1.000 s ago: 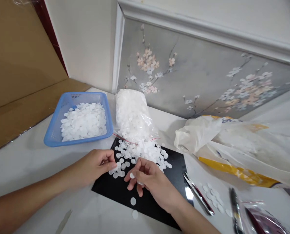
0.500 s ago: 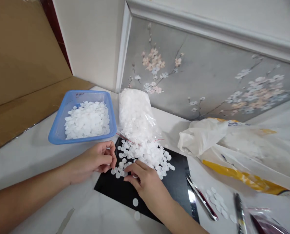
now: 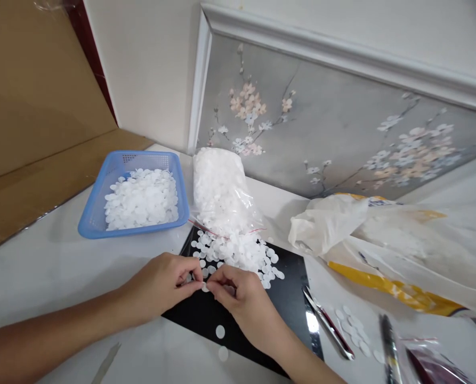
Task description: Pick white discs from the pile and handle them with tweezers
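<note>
My left hand and my right hand meet over a black sheet. Between their fingertips is a small white disc, pinched from both sides. Just beyond them a loose heap of white discs spills from a clear zip bag packed with more of the same. Nearer to me, one loose disc lies on the sheet and another lies by its edge. A blue plastic basket to the left holds a pile of white discs.
Right of the sheet lie metal tweezers, a few scattered discs and a dark pen-like tool. A large white-and-yellow plastic bag rests along the wall. Cardboard stands at the left.
My left hand has moved right and down to meet my right hand, and its fingers now pinch the disc too. The camera view has shifted slightly.
</note>
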A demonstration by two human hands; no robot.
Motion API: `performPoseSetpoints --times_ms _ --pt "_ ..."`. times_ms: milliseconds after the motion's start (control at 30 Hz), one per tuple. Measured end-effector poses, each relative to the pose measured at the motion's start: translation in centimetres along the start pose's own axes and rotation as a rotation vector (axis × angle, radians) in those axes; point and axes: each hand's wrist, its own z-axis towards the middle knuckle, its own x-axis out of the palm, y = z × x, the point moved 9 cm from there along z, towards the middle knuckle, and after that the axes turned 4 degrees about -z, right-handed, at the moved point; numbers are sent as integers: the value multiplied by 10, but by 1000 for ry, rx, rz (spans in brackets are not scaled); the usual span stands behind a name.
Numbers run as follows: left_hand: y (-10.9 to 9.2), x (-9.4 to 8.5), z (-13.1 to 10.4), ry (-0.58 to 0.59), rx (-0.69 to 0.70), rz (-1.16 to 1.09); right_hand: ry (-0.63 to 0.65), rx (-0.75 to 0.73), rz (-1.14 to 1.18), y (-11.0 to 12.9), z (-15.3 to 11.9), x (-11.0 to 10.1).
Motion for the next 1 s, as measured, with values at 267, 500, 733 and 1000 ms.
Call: performPoseSetpoints --times_ms 267,500,733,1000 --pt "5 11 -3 162 -208 -841 139 235 588 -10 -4 13" --pt "0 16 -1 155 -176 -841 146 205 615 -5 -1 21" --pt "15 -14 3 -59 -253 -951 -9 158 675 -5 6 -5" --pt "17 -19 8 -76 -131 -604 -14 -84 -183 7 11 -6"
